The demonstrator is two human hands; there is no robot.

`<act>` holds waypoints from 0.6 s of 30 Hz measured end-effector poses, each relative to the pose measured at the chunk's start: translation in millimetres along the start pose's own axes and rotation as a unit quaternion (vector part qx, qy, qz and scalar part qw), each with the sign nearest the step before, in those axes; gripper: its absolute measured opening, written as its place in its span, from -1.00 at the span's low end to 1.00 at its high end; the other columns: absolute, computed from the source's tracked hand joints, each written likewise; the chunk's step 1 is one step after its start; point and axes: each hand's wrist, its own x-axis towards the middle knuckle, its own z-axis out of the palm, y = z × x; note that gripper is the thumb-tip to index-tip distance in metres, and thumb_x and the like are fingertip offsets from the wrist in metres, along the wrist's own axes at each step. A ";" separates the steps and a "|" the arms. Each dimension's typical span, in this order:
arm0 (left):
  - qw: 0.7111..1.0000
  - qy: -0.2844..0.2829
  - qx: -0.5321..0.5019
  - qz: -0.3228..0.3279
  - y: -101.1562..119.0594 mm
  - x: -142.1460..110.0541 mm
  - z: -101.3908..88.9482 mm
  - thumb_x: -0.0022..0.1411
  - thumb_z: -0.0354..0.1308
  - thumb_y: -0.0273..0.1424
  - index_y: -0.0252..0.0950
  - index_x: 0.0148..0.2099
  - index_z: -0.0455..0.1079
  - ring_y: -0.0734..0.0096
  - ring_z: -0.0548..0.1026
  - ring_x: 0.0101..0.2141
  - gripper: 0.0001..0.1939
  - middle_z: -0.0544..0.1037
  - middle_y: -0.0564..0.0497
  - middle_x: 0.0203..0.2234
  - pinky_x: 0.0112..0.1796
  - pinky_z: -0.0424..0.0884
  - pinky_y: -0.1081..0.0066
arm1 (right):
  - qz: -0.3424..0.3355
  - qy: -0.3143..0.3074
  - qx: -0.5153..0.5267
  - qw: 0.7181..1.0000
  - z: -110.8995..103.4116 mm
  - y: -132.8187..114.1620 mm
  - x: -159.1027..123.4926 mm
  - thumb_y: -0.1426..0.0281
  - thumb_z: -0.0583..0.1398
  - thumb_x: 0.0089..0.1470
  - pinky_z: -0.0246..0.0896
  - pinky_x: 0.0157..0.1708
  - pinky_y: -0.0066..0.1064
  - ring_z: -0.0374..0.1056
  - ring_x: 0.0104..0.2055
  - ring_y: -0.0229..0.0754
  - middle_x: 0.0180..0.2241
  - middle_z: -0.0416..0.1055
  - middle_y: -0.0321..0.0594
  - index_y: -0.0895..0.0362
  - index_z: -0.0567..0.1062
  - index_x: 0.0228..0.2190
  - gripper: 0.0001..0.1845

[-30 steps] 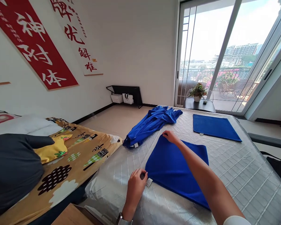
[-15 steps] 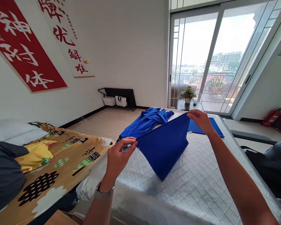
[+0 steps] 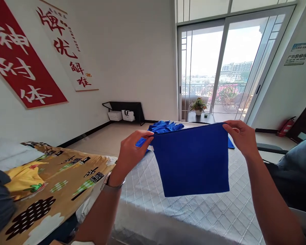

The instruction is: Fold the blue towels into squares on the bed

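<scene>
A flat, roughly rectangular blue cloth (image 3: 191,161) hangs from both hands above the quilted mattress (image 3: 140,183). My left hand (image 3: 135,149) pinches its upper left corner between thumb and fingers; a band circles that wrist. At the upper right corner, my right hand (image 3: 241,137) has the cloth pinched too. The top edge is drawn nearly straight, and the lower edge hangs free. Behind it lies a crumpled heap of blue fabric (image 3: 165,127), partly hidden. A second flat blue piece (image 3: 231,144) shows only a small part beyond the right hand.
On the left, a patterned brown bedspread (image 3: 73,170) holds a yellow cloth (image 3: 25,175) and a white pillow (image 3: 12,153). At the back are a potted plant (image 3: 198,105) on a small table (image 3: 193,117) and a sliding glass door. A fire extinguisher (image 3: 285,127) stands at right.
The blue cloth went from slanted and pointed to spread out nearly level. My right hand moved right, widening the gap between the hands. The camera view has shifted slightly.
</scene>
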 end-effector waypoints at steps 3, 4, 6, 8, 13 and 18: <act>0.991 -0.058 -0.111 -0.037 13.0 -3.6 5.4 0.31 0.17 -0.05 -0.20 -0.12 0.51 0.31 0.58 -0.23 -0.66 0.61 -0.01 -0.23 -0.09 0.53 0.27 | 0.014 0.036 -0.085 0.996 -14.9 -3.1 -7.3 -0.04 0.32 0.06 0.37 -0.36 -0.36 0.38 -0.43 -0.25 -0.43 0.46 -0.34 -0.01 0.66 -0.20 -0.57; 0.984 -0.086 -0.150 -0.049 20.7 -5.4 7.1 0.31 0.17 -0.05 -0.21 -0.13 0.51 0.30 0.57 -0.23 -0.66 0.61 -0.04 -0.23 -0.11 0.54 0.27 | 0.029 0.044 -0.106 0.993 -20.7 -4.9 -10.1 -0.05 0.31 0.06 0.33 -0.42 -0.37 0.34 -0.49 -0.27 -0.50 0.42 -0.36 -0.01 0.66 -0.19 -0.56; 0.964 -0.144 -0.218 -0.055 41.0 -9.6 10.8 0.32 0.16 -0.07 -0.20 -0.18 0.52 0.28 0.56 -0.24 -0.69 0.59 -0.07 -0.25 -0.16 0.56 0.27 | 0.060 0.064 -0.126 0.988 -33.7 -8.7 -16.4 -0.07 0.29 0.08 0.29 -0.50 -0.35 0.30 -0.57 -0.25 -0.58 0.38 -0.38 0.00 0.65 -0.16 -0.53; 0.944 -0.195 -0.266 -0.029 65.8 -13.5 15.1 0.35 0.14 -0.15 -0.17 -0.22 0.54 0.29 0.55 -0.27 -0.74 0.57 -0.07 -0.28 -0.20 0.56 0.26 | 0.086 0.096 -0.121 0.984 -48.2 -12.7 -23.3 -0.08 0.28 0.09 0.30 -0.54 -0.32 0.33 -0.59 -0.21 -0.59 0.41 -0.36 0.01 0.63 -0.13 -0.51; 0.903 -0.270 -0.331 0.050 124.7 -21.9 30.0 0.39 0.11 -0.31 -0.13 -0.21 0.61 0.35 0.57 -0.30 -0.77 0.55 -0.03 -0.30 -0.23 0.57 0.31 | 0.071 0.211 -0.071 0.972 -78.3 -23.2 -30.4 -0.04 0.27 0.13 0.44 -0.50 -0.14 0.49 -0.46 -0.02 -0.42 0.53 -0.19 -0.01 0.55 -0.04 -0.52; 0.892 -0.229 -0.382 0.078 142.3 -32.4 49.5 0.37 0.16 -0.38 -0.16 -0.14 0.63 0.41 0.58 -0.29 -0.81 0.57 -0.03 -0.28 -0.25 0.57 0.40 | 0.048 0.219 -0.091 0.970 -59.9 -23.6 -0.3 0.05 0.21 0.22 0.47 -0.26 -0.11 0.55 -0.30 -0.01 -0.28 0.57 -0.09 0.07 0.49 0.00 -0.55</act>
